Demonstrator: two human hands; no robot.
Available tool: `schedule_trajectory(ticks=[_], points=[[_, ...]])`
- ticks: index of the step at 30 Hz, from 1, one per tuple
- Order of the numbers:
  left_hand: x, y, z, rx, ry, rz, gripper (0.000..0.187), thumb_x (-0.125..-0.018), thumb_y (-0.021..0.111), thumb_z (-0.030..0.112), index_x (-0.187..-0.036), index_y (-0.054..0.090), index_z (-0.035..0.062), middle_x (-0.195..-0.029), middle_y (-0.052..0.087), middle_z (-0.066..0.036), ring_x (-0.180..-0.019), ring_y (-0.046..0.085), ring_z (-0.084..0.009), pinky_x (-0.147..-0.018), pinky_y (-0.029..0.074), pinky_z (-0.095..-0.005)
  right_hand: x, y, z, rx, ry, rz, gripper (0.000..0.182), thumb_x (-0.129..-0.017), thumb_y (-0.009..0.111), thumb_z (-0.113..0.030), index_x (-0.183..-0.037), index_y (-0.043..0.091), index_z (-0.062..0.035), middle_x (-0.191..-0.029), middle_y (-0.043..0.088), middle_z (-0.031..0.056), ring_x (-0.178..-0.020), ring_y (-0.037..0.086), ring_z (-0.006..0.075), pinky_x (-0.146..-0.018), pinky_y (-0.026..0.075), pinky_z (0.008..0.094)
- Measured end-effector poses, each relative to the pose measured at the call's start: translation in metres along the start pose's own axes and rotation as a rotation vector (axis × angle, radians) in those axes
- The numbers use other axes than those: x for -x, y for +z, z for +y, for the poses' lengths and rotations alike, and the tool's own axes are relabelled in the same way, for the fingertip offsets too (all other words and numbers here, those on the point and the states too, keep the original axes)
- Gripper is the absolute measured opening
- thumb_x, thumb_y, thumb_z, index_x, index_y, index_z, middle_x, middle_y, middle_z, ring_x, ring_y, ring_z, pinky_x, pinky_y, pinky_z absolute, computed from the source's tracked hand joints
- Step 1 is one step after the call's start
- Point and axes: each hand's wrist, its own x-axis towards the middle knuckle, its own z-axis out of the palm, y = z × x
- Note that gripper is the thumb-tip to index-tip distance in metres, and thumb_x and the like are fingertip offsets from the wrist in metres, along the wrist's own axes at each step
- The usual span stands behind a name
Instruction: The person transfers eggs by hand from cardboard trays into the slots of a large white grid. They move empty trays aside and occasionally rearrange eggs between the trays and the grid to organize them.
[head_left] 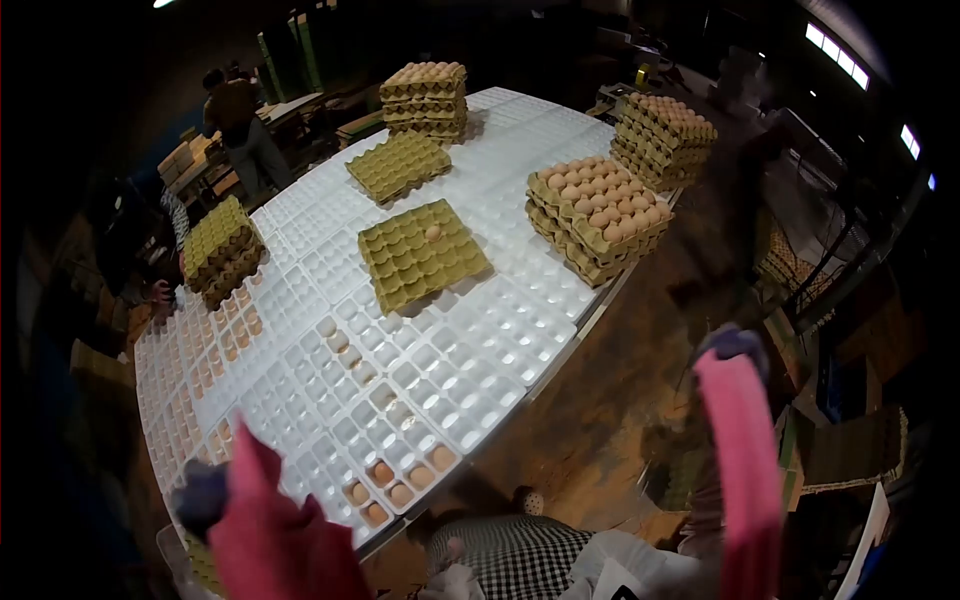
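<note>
My left hand [200, 497], in a dark glove below a pink sleeve, is over the near left part of the white plastic egg trays [300, 425]; its fingers are blurred. My right hand [736, 346], also dark-gloved, is raised off to the right, beyond the table edge, its fingers smeared too. In the tray closest to me, several brown eggs [400, 495] fill the cells along the front edge. Farther in lies a yellow-green pulp egg flat [410, 275] with a single egg [433, 232] in it.
Stacked flats full of eggs [600, 200] stand at the table's right edge, with another loaded stack [665, 125] behind. More stand at the far end [424, 95]. A co-worker [165, 290] is at the left edge beside stacked flats [222, 245]. Another person [240, 125] stands behind.
</note>
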Motion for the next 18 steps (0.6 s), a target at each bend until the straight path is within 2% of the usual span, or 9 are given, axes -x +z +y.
schedule_trajectory(ticks=[2,3,4,6,8,10,12,14,18], points=[[-0.037,0.072,0.012,0.049,0.072,-0.298,0.047,-0.087,0.059,0.005,-0.132,0.051,-0.005,-0.132,0.055,-0.018,-0.112,0.059,-0.028,-0.099,0.045,-0.0362,-0.019,0.018,0.038,-0.09,0.209,-0.535,0.018,-0.086,0.066,-0.006,-0.103,0.068,0.0004,-0.098,0.066,0.012,-0.088,0.062,0.017,-0.076,0.049,0.0296],[-0.051,0.104,0.016,0.078,0.125,-0.444,0.047,-0.086,0.06,0.004,-0.131,0.051,-0.005,-0.132,0.055,-0.018,-0.112,0.059,-0.0281,-0.099,0.045,-0.0364,-0.028,0.021,0.062,-0.147,0.332,-0.903,0.031,-0.086,0.07,-0.011,-0.114,0.066,0.0011,-0.104,0.067,0.0124,-0.094,0.065,0.0213,-0.081,0.05,0.0317],[-0.063,0.134,0.023,0.111,0.182,-0.578,0.047,-0.086,0.06,0.004,-0.131,0.052,-0.005,-0.132,0.055,-0.018,-0.112,0.059,-0.0283,-0.099,0.045,-0.0366,-0.026,0.027,0.095,-0.161,0.387,-1.096,0.037,-0.085,0.072,-0.014,-0.118,0.065,0.0007,-0.108,0.067,0.0135,-0.098,0.065,0.0236,-0.084,0.051,0.0336],[-0.08,0.179,0.029,0.185,0.306,-0.78,0.046,-0.085,0.06,0.004,-0.13,0.052,-0.005,-0.132,0.055,-0.018,-0.112,0.06,-0.0285,-0.098,0.046,-0.0369,-0.023,0.047,0.133,0.014,0.461,-1.292,0.045,-0.086,0.073,-0.02,-0.125,0.062,-0.0002,-0.114,0.067,0.016,-0.104,0.066,0.027,-0.09,0.051,0.0362],[-0.095,0.204,0.031,0.244,0.387,-0.903,0.046,-0.085,0.061,0.004,-0.13,0.053,-0.005,-0.132,0.055,-0.019,-0.111,0.06,-0.0288,-0.098,0.046,-0.0373,-0.041,0.069,0.158,0.419,0.428,-1.243,0.05,-0.087,0.072,-0.025,-0.129,0.06,-0.0011,-0.119,0.066,0.0186,-0.108,0.066,0.0293,-0.095,0.05,0.0376],[-0.108,0.213,0.033,0.268,0.436,-0.946,0.046,-0.084,0.061,0.003,-0.129,0.053,-0.005,-0.132,0.056,-0.019,-0.111,0.06,-0.0291,-0.098,0.046,-0.0376,-0.055,0.073,0.215,0.537,0.404,-1.055,0.053,-0.088,0.07,-0.032,-0.13,0.059,-0.0024,-0.122,0.065,0.0204,-0.107,0.066,0.0293,-0.095,0.051,0.0388],[-0.12,0.207,0.032,0.279,0.464,-0.941,0.046,-0.084,0.061,0.003,-0.128,0.054,-0.005,-0.132,0.056,-0.019,-0.11,0.061,-0.0294,-0.098,0.047,-0.0379,-0.084,0.078,0.26,0.514,0.445,-0.998,0.05,-0.088,0.072,-0.028,-0.13,0.06,-0.0027,-0.117,0.068,0.0173,-0.103,0.068,0.0243,-0.089,0.054,0.0347],[-0.13,0.192,0.029,0.278,0.472,-0.894,0.046,-0.083,0.062,0.003,-0.128,0.054,-0.005,-0.132,0.056,-0.019,-0.11,0.061,-0.0297,-0.097,0.047,-0.0383,-0.12,0.09,0.285,0.591,0.46,-0.99,0.057,-0.086,0.07,-0.037,-0.129,0.06,-0.0022,-0.12,0.065,0.0209,-0.108,0.065,0.032,-0.094,0.05,0.0394],[-0.152,0.147,0.02,0.261,0.501,-0.771,0.046,-0.082,0.062,0.002,-0.126,0.055,-0.005,-0.132,0.056,-0.019,-0.109,0.062,-0.0303,-0.097,0.047,-0.039,-0.193,0.121,0.375,0.914,0.216,-0.874,0.061,-0.084,0.07,-0.035,-0.133,0.055,-0.0021,-0.123,0.062,0.0219,-0.112,0.061,0.0355,-0.096,0.048,0.0426]])
